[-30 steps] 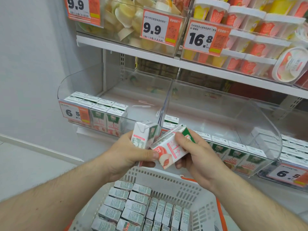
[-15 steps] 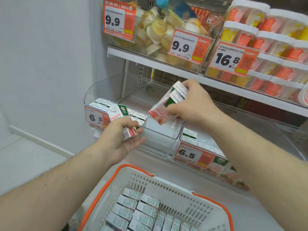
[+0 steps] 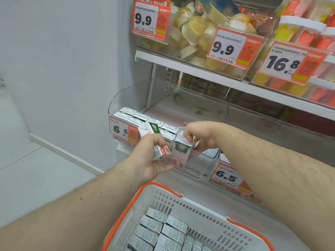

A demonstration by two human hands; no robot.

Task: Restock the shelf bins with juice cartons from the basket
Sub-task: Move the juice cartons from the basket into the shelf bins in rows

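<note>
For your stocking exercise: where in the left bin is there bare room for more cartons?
Free: the bin floor behind the front cartons, back to the rear wall. Crowded: the front row and the right corner, where the right hand lowers a carton.

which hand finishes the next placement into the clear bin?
Right. The right hand is already inside the clear bin, fingers on top of an upright carton at its front wall. The left hand holds a second carton outside the bin.
</note>
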